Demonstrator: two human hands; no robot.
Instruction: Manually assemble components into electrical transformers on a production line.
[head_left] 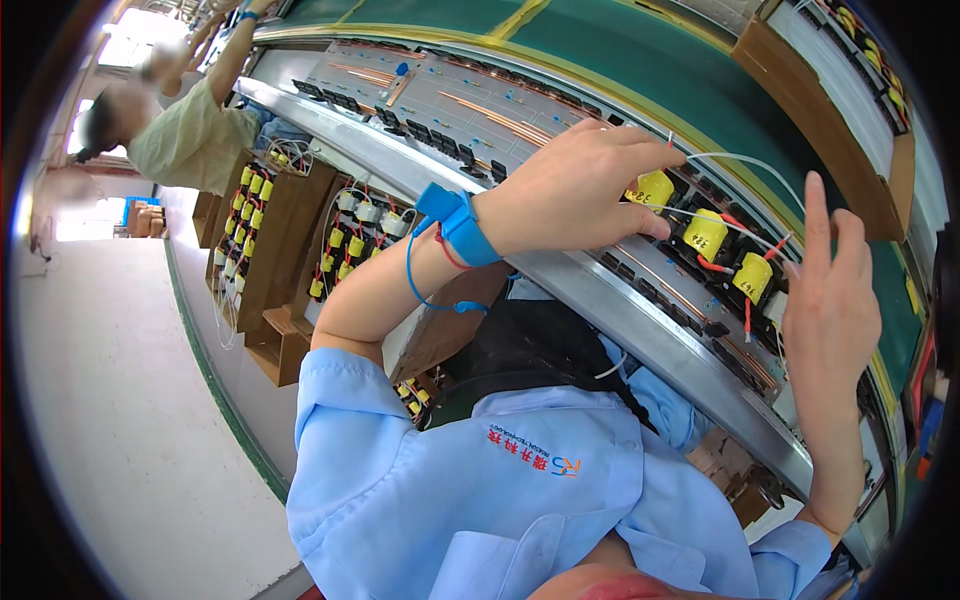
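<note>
My left hand (600, 185), wearing a blue wrist strap (466, 228), has its thumb and forefinger on either side of a yellow-wrapped coil (655, 188), partly hiding it. My right hand (832, 300) is raised at the right, forefinger and middle finger stretched upward. A thin white wire (745, 158) arcs from the left fingertips toward the right forefinger. Another white strand crosses above two more yellow-wrapped coils, one in the middle (705, 234) and one nearer my right hand (752, 276). Red leads stick out of these coils, which sit in black holders on the long grey panel.
Copper bars (495, 117) and black blocks line the panel (440, 95), behind a metal rail (390, 170). A cardboard box (815, 110) stands at the upper right. Trays of yellow coils (240, 215) stand at the left. A person in a light green shirt (190, 145) works farther off.
</note>
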